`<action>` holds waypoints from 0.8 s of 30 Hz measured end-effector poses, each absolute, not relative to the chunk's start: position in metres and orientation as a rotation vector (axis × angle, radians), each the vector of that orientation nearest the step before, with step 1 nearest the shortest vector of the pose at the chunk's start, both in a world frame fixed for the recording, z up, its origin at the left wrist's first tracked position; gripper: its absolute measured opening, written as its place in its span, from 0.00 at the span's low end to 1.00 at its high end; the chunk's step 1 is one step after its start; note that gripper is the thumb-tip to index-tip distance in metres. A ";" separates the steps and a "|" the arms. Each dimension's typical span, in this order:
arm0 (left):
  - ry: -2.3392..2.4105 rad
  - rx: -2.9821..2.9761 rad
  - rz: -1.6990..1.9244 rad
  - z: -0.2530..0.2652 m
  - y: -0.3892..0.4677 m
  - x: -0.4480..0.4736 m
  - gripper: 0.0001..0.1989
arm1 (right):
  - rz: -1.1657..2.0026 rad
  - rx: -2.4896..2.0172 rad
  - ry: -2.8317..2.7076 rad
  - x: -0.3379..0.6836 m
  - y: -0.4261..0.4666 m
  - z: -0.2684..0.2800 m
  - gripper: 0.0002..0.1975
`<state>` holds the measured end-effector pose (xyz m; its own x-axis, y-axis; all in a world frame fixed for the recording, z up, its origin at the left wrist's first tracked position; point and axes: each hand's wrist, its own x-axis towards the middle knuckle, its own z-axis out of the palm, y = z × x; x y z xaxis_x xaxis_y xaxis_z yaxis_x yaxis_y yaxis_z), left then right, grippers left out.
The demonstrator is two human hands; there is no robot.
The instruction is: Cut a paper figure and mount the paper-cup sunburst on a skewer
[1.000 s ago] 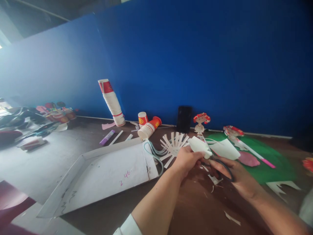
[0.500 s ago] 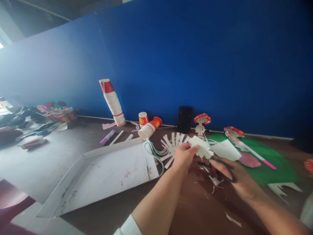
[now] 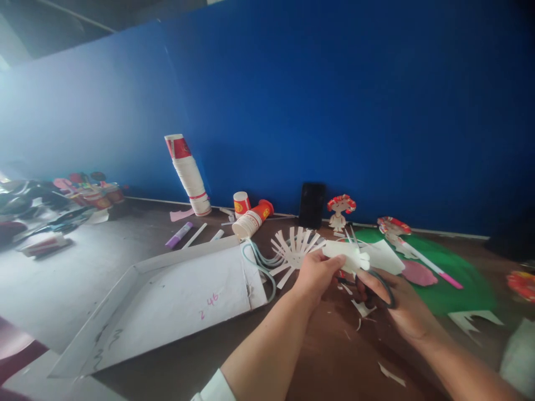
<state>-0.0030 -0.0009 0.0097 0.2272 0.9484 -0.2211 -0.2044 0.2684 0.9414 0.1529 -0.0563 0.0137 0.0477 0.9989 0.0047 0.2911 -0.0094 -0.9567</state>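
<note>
My left hand (image 3: 316, 274) pinches a piece of white paper (image 3: 340, 248) between thumb and fingers. The paper's right end has a cut, scalloped edge. A pair of black-handled scissors (image 3: 387, 291) is in my right hand (image 3: 403, 312), its blades pointing up beside the paper's right part and standing apart. Behind my left hand lies a white fringed paper cup (image 3: 296, 250), its strips spread outward. A small paper doll (image 3: 339, 218) with a red-and-white head leans near the wall. Paper scraps (image 3: 363, 308) lie beneath my right hand.
A white box lid (image 3: 167, 303) takes up the left. Behind it rise stacked paper cups (image 3: 190, 175), with a fallen stack (image 3: 253, 218) nearby. A black phone (image 3: 311, 205) leans on the blue partition (image 3: 334, 100). A pink-tipped marker (image 3: 432, 265) rests over a green sheet (image 3: 463, 284).
The white paper has turned in my left hand, so its scalloped end now points right. The scissors' blades show more clearly beside it. The whole view has shifted slightly.
</note>
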 end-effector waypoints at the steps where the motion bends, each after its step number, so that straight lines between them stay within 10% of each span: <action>1: 1.003 0.952 0.978 0.009 -0.001 -0.003 0.11 | 1.005 -1.459 -1.393 0.154 -0.056 0.013 0.24; 24: 0.989 0.929 0.907 0.015 -0.006 0.002 0.07 | 0.990 -1.483 -1.409 0.159 -0.056 0.008 0.20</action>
<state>0.0019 -0.0063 0.0146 0.2822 0.9209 -0.2689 -0.1888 0.3281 0.9256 0.1589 -0.0559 0.0081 0.0553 0.9985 0.0057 0.3331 -0.0131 -0.9428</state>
